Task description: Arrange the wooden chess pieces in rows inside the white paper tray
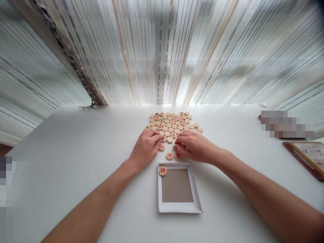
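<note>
A cluster of several round wooden game pieces (171, 123) with red and black characters lies on the white table (76, 162). My left hand (146, 147) rests at the cluster's near left edge, fingers curled onto a piece. My right hand (194, 146) is at the near right edge, fingertips pinched on a piece with a black character (184, 146). Two loose red-marked pieces (173, 156) lie between my hands. Below them a shallow white cardboard tray (196, 193) with a brown floor holds one red-marked piece (162, 170) in its far left corner.
A wooden-framed board (307, 158) lies at the table's right edge, with a blurred object (286, 124) behind it. Striped curtains (162, 50) hang beyond the table's far edge.
</note>
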The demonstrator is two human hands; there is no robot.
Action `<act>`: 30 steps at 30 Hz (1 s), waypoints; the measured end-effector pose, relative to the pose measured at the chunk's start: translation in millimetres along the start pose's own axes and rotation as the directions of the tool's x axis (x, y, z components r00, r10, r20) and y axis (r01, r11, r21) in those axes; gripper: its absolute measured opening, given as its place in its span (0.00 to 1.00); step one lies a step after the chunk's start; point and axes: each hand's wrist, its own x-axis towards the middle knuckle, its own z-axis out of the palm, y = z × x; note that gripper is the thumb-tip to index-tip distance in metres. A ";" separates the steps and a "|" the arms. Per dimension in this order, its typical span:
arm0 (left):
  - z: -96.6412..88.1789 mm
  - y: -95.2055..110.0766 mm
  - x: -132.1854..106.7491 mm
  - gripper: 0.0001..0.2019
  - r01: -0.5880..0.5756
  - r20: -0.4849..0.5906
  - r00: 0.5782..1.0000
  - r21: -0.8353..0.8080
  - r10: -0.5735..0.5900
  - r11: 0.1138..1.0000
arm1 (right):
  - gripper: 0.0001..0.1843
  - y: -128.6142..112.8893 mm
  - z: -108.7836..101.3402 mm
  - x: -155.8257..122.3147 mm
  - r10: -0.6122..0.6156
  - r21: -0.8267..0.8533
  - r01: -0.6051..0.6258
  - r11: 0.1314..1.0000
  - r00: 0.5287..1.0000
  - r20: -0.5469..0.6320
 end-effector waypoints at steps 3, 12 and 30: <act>0.8 1.2 2.0 0.10 -0.014 0.024 1.000 0.027 0.013 1.000 | 0.15 3.5 0.7 0.2 0.015 0.039 -0.014 0.999 1.000 -0.023; -4.5 8.2 9.0 0.09 -0.046 0.129 0.991 0.140 0.028 0.989 | 0.08 4.9 4.8 1.2 0.098 0.124 -0.081 0.989 0.986 -0.137; -17.5 13.5 9.7 0.09 -0.268 0.302 0.930 0.175 0.208 0.947 | 0.07 3.5 -5.0 3.0 -0.011 -0.040 0.011 0.999 1.000 0.002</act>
